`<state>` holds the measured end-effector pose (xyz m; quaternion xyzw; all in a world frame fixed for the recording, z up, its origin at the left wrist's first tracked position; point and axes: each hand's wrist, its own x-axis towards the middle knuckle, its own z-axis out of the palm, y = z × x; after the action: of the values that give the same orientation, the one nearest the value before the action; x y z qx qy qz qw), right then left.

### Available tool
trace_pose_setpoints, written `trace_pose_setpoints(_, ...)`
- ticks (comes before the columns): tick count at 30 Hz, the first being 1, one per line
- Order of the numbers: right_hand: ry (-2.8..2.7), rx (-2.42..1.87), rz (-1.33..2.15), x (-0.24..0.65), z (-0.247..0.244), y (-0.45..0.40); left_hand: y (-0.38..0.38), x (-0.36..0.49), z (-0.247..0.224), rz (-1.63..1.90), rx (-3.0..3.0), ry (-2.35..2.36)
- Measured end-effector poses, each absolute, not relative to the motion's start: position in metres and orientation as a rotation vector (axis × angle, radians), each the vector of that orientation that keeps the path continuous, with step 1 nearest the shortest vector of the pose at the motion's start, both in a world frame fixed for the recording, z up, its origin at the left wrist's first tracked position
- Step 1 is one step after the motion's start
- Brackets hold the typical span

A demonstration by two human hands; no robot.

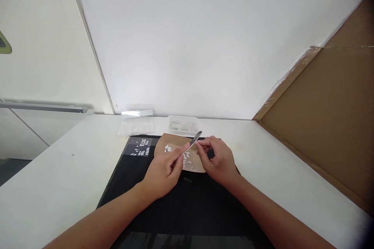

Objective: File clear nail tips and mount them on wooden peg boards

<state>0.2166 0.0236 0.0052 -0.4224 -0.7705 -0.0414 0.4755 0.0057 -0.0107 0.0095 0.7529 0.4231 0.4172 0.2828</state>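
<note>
Left hand [161, 172] is gripping a slim strip [195, 138], right hand [219, 160] pinching beside it, white pieces [144, 143] lying rowed, loose ones [168, 148] remaining!

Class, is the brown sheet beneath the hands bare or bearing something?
Bearing something: small white pieces lie in clusters on the brown sheet, though the hands hide part of it.

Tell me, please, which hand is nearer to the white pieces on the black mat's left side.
Left: the left hand is to the right of those white pieces; the right hand is farther right.
</note>
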Motion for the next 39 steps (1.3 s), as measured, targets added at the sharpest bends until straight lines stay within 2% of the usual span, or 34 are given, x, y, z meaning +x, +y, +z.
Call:
trace_pose_setpoints(20,-1.983,-0.926,-0.122,0.216,0.009,0.021,-0.009,0.002,0.004,1.152,2.324,1.177)
trace_pose_setpoints(27,-1.923,-0.953,-0.111,0.218,0.008,0.023,-0.007,0.001,0.004,1.096,2.300,1.381)
trace_pose_setpoints(39,-1.975,-0.950,-0.033,0.210,0.007,0.017,-0.006,0.001,0.000,1.158,2.589,1.265)
